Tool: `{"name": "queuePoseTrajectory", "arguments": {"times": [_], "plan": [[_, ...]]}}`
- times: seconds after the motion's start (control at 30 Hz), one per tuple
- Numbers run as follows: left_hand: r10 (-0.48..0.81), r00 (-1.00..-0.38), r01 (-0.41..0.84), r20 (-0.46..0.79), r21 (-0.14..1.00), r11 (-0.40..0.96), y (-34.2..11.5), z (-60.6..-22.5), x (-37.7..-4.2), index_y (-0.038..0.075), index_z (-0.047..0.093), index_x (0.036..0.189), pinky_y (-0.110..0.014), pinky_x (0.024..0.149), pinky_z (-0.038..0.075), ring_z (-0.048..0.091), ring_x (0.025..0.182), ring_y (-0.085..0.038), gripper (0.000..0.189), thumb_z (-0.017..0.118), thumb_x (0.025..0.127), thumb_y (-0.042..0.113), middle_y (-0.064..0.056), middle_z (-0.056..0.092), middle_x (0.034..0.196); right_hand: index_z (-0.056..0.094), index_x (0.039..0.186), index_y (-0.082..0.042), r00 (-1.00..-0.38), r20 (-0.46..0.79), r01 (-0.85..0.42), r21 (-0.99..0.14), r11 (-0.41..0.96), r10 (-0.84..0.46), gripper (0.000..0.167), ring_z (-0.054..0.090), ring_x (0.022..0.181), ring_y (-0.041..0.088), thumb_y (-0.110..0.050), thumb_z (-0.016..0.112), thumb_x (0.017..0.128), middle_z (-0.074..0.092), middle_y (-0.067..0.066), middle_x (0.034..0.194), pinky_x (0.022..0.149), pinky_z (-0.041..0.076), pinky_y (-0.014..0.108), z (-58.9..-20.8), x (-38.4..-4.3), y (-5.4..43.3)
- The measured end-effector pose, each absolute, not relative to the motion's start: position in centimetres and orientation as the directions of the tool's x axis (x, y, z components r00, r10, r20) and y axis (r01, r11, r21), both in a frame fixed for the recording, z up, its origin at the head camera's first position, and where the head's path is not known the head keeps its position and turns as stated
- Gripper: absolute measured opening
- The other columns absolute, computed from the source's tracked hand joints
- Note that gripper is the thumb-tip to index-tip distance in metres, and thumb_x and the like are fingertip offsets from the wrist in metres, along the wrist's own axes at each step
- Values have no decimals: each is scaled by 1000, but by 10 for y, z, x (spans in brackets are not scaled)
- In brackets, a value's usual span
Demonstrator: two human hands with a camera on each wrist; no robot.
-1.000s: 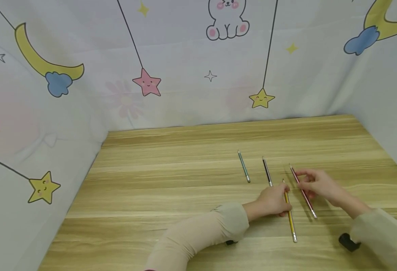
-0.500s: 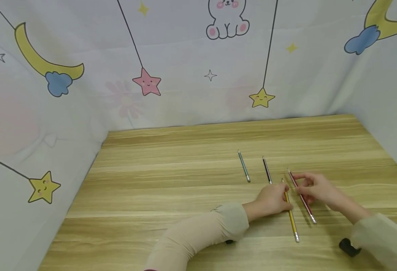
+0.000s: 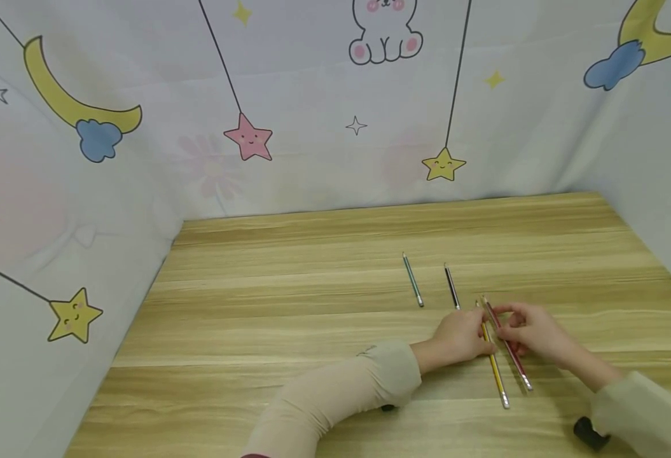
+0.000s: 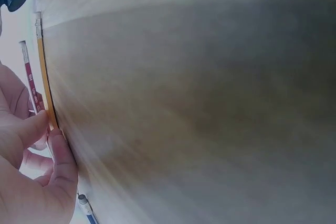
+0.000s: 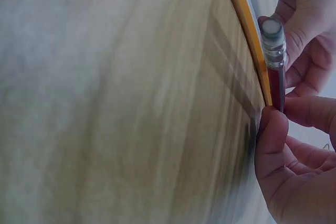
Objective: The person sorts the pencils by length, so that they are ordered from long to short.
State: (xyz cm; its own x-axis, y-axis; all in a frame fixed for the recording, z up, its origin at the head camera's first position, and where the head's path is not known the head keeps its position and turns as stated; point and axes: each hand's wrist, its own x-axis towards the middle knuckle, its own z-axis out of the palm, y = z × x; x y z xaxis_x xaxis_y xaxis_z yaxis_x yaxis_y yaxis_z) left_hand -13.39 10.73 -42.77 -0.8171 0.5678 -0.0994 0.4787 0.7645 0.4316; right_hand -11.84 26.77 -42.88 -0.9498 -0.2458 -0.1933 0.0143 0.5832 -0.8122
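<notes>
My left hand point(image 3: 458, 338) pinches a yellow pencil point(image 3: 497, 375) near its upper part; the pencil lies slanted at the table, its eraser end toward me. My right hand point(image 3: 535, 331) holds a dark red pencil point(image 3: 515, 364) between thumb and fingers, close alongside the yellow one on its right. Both pencils point away from me and run nearly parallel. In the right wrist view, the red pencil's eraser end point(image 5: 274, 38) overlaps the yellow pencil point(image 5: 247, 19). Beyond my left hand lies a black pencil point(image 3: 451, 285), its eraser end right by the knuckles.
Further left on the wood-grain table point(image 3: 255, 286) lies a green pencil point(image 3: 412, 280), also eraser end toward me. A white cloth point(image 3: 324, 178) printed with stars and moons rises behind the table. A small black device point(image 3: 589, 434) sits by my right sleeve.
My right hand has brought the red pencil left and toward me, close to the yellow one. The yellow pencil's eraser end has swung slightly right. The green and black pencils stay put.
</notes>
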Motion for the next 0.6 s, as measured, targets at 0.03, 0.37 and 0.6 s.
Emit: {"name": "queuePoseTrajectory", "arguments": {"times": [0.03,0.37,0.6], "plan": [[570,-816,481,-98,432,763,107,-428,-134,21,55,94,-12,49,29,43,55,1,32,72,70,36,15,47,65,42,118,12,-950,-192,12,-810,587,-246,45,48,47,6,-5,60,80,57,8,69,43,45,24,-430,-118,267],[586,-807,505,-77,423,752,107,-429,-134,22,55,95,-12,49,30,43,56,1,33,72,70,36,15,47,64,44,117,11,-952,-197,11,-785,620,-232,45,48,46,8,-5,61,79,58,7,69,42,44,23,-432,-114,263],[587,-806,512,-75,409,755,106,-428,-134,21,55,94,-13,48,30,43,56,1,33,71,71,37,15,47,65,45,114,12,-956,-186,0,-776,631,-228,41,49,43,8,0,59,77,58,6,63,40,43,23,-432,-112,258]]}}
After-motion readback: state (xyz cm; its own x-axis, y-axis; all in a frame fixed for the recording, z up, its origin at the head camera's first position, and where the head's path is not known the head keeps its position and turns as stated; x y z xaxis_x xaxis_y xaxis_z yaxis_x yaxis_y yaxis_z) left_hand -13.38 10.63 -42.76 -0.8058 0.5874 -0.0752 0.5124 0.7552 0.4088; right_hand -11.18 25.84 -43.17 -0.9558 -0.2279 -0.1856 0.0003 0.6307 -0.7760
